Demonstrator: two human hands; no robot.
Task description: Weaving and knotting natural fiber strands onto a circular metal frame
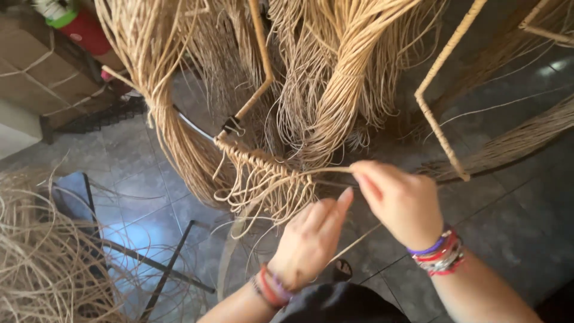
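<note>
Two hands work at one strand (326,171): the right hand (399,200) pinches its end just right of the woven edge (263,170), the left hand (314,236) open-fingered below it, one clip (231,126) upper left of that edge.

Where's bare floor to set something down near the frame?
Bare grey tile floor lies right of the right hand, below the wrapped rod. Crowded: the loose fibre pile at left and the hanging strands above the left hand.

a weaving workshop; rattan bundles (335,78) hang over tiled floor (514,209)
</note>
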